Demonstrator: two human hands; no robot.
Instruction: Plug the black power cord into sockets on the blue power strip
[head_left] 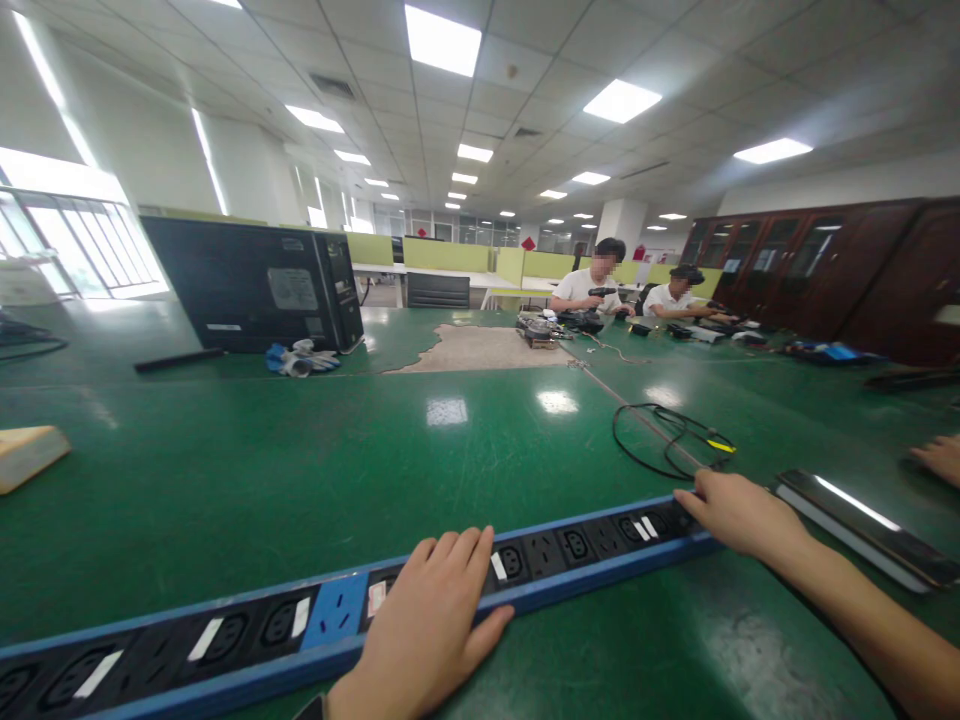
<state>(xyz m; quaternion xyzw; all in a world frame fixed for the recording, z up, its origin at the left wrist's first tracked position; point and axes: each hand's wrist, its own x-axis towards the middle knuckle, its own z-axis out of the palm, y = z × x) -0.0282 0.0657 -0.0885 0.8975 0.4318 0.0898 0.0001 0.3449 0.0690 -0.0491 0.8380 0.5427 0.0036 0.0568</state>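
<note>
Head view: both bare hands are down on the power strip, and it's a long one!
Left hand: palm down across the strip, four fingers pressed together over the top, thumb spread away along the near side, so the strip sits clasped between them.
Right hand: over at the right end, fingers bent against it; how tightly they pinch, you cannot tell from here.
Power strip: lying slantwise along the near side of the desk, blue edges, black sockets, white labels, its left end running out of view.
Cable: loosely looped just beyond the right hand, yellow tag on it.
Flat panel: dark and shiny on top, just right of the right hand.
Another hand: peeking in at the right edge, blurred.
Pale block: out at the left edge.
Gloves: bunched near the foot of a black computer case.
Co-workers: two people across the desk, the nearer one holding a dark tool, the other leaning over small parts.
</note>
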